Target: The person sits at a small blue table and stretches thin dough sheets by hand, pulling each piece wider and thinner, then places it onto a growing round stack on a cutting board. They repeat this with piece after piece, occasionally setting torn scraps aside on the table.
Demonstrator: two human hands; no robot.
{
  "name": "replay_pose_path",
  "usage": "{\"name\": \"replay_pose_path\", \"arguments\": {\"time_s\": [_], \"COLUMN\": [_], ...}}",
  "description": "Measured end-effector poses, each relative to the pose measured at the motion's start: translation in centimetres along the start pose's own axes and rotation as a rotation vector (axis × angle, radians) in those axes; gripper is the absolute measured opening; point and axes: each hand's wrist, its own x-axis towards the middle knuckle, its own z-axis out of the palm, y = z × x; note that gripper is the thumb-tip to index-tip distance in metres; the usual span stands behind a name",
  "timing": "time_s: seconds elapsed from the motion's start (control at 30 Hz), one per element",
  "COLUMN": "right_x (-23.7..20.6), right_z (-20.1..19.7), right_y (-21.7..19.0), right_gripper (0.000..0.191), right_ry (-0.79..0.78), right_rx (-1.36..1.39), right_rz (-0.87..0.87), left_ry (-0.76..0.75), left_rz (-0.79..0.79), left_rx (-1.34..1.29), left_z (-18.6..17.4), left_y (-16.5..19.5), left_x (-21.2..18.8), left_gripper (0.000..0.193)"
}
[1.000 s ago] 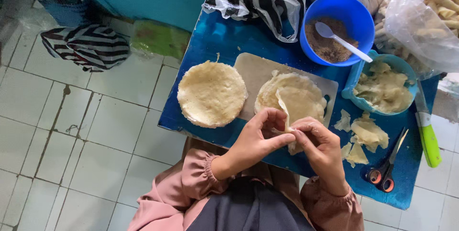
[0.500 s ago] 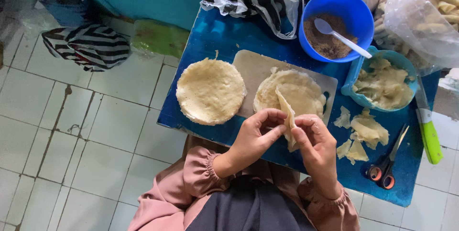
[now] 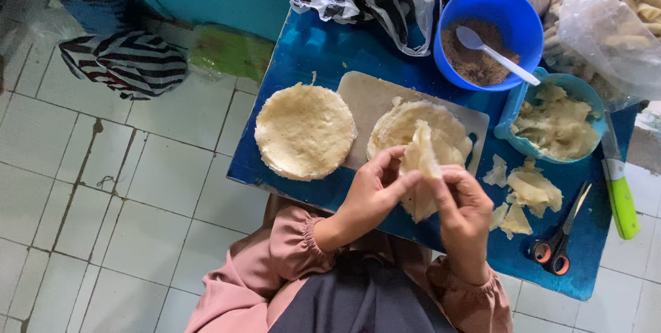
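Am seeing left hand [image 3: 372,192] and right hand [image 3: 463,203] pinching wrapper sheet [image 3: 420,168] in closed grip; wrapper stack [image 3: 413,126], scissors [image 3: 558,236] lying near on tabletop [image 3: 330,50].

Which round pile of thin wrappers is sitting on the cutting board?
The right-hand stack, nearest the hands, lies on the pale cutting board. The left stack rests mostly on the blue table.
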Motion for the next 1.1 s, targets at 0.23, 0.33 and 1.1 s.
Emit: {"name": "replay_pose_path", "arguments": {"time_s": [0.23, 0.33, 1.1], "right_x": [0.5, 0.9, 3.5], "right_z": [-2.9, -4.1, 1.8], "right_y": [0.5, 1.3, -7.4], "right_gripper": [0.015, 0.031, 0.055], "right_ry": [0.179, 0.309, -0.23], "right_rx": [0.717, 0.829, -0.658], "right_rz": [0.267, 0.29, -0.39], "left_ry": [0.079, 0.087, -0.199], "left_rz": [-0.143, -0.136, 0.448], "left_rx": [-0.6, -0.622, 0.719], "left_z": [-1.0, -1.2, -4.2], "left_y": [-0.4, -0.3, 13.4], "left_x": [0.6, 0.2, -2.6], "left_gripper": [0.018, 0.017, 0.011]}}
